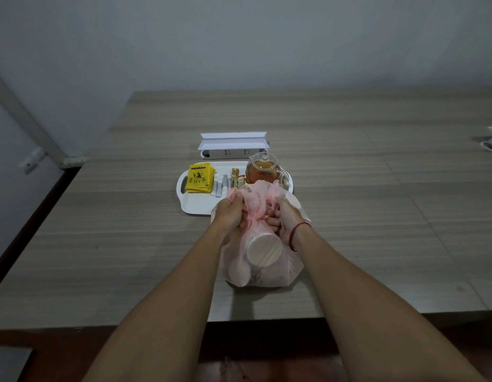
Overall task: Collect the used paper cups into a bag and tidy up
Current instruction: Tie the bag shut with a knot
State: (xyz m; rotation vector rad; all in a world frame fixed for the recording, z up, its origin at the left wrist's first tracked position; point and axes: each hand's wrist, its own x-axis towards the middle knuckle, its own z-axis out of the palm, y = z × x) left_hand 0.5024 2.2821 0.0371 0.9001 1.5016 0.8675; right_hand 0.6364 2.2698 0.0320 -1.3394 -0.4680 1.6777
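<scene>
Your left hand (229,213) and right hand (287,216) are close together, both with fingers curled tight on the bunched top of the pink bag (290,267). The gathered neck sits between the two hands, touching both. Each hand grips one loose flap of plastic, and the flaps stick up just beyond your knuckles. The bag's body hangs below the hands, toward you, and rests on the counter (129,244).

A paper cup (264,250) shows through the plastic just under your right hand, lying on its side with its round end facing you. A second cup shape sits lower, under your left hand, blurred by the film. There's a red cord (294,234) on your right wrist.

Just past your hands is a white tray (200,206); the bag's top overlaps its near edge. On it, yellow packets (199,178) sit beyond your left hand and a glass teapot (262,170) beyond your right. A power strip (233,153) lies behind the tray, well apart from both hands.
</scene>
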